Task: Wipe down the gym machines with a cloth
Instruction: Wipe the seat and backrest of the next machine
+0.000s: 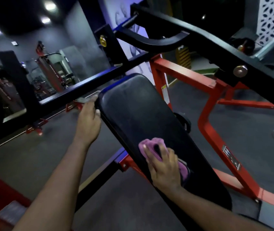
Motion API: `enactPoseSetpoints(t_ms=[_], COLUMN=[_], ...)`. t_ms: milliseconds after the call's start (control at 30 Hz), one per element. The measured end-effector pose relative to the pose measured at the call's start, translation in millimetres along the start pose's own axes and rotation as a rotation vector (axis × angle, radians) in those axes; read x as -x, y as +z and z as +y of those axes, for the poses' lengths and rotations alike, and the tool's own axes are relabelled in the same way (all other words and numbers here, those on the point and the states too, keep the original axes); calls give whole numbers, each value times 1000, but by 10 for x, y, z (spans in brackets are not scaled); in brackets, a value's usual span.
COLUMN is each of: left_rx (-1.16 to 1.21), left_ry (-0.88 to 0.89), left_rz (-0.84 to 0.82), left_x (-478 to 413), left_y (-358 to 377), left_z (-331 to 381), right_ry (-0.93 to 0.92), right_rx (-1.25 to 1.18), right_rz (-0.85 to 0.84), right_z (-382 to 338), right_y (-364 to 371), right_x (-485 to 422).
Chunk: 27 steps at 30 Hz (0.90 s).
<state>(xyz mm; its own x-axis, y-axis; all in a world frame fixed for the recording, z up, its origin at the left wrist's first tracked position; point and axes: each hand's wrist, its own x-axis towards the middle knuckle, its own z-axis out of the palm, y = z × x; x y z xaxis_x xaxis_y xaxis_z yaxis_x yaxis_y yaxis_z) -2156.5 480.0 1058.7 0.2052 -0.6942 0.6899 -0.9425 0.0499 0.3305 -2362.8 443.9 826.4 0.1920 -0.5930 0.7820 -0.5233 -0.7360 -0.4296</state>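
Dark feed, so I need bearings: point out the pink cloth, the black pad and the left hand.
pink cloth (pixel 154 141): head view, bunched upper fold.
black pad (pixel 132 104): head view, bare upper middle.
left hand (pixel 89 121): head view, back of the hand.

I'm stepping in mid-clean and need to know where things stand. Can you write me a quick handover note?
Left hand: grips the upper left edge of the black pad, steadying it.
Right hand: fingers spread flat, pressing the pink cloth onto the lower part of the pad.
Done: wiping of the pad is under way; how much is already clean cannot be told.
Left: probably the rest of the pad, then the red frame and the black arms above it.
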Motion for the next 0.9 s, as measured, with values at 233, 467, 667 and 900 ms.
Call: enactPoseSetpoints(t_ms=[233, 467, 667, 900], left_rx=[151, 173, 172, -96], left_ry=[-70, -100, -114, -265], left_rz=[-103, -2, 193, 414], left_x=[-87, -118, -165, -319], left_y=[-181, -128, -27, 357], left_z=[-28, 91, 139, 306], right_ry=[-78, 123, -246, -155], right_rx=[6, -36, -2, 61], right_rz=[21, -1, -29, -35], right_z=[-511, -629, -798, -238], right_y=[67, 12, 25, 52], right_x=[-1430, -2708, -1847, -2620])
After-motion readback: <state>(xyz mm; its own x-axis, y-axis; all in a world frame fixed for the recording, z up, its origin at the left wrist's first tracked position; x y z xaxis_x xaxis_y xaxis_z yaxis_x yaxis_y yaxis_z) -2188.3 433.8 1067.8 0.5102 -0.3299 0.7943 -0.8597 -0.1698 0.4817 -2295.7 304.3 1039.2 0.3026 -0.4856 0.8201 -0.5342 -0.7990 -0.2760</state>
